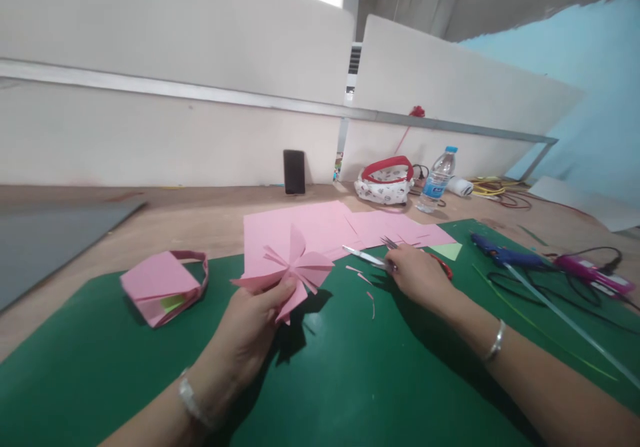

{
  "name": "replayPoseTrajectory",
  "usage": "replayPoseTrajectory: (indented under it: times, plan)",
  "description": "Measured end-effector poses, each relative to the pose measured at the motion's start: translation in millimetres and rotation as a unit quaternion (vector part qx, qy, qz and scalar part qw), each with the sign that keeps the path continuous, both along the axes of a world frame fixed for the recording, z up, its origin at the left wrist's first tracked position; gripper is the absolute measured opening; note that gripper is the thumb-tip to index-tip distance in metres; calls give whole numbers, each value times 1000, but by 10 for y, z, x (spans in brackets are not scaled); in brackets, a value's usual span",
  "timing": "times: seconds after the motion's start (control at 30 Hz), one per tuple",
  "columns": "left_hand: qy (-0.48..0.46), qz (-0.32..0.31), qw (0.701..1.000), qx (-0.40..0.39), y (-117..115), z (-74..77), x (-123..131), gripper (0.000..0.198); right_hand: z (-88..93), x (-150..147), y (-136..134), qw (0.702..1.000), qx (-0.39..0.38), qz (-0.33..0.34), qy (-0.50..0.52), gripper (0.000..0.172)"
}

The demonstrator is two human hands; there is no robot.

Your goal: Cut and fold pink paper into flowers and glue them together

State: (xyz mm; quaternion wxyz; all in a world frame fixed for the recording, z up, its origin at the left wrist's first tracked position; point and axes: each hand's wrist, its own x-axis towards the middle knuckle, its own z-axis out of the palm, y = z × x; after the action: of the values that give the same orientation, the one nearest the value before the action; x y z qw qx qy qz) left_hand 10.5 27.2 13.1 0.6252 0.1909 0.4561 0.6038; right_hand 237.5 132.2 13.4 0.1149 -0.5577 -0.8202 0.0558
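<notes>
Left hand [255, 320]: grip pinching pink paper flower [293, 260] above green mat [340, 380]. Right hand [420, 277]: grip closed around scissors [365, 257]; blades look parted, apart from flower. Petals apparently already cut and fanned; whether further trimming is left, cannot tell. Thin pink scraps [365, 278] between hands suggest cutting done. Folded pink paper piece [157, 280] with strip loop, left of flower. Beyond, pink paper sheets [320, 223], seemingly leftover stock. Far side of desk [200, 220]: smartphone [295, 172], water bottle [437, 183].
</notes>
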Motion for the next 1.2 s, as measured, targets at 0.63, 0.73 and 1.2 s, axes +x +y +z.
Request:
replayPoseTrajectory:
  times: [0.63,0.73,1.2]
  plan:
    - [-121,-136,983,5,-147,87,271,10,45,-407,-664,724,-424,72,540,36]
    - [-72,-145,987,26,-151,81,278,22,64,-417,-653,733,-411,44,540,30]
    - [-23,-129,991,20,-165,32,266,51,178,-315,-480,867,-304,36,393,29]
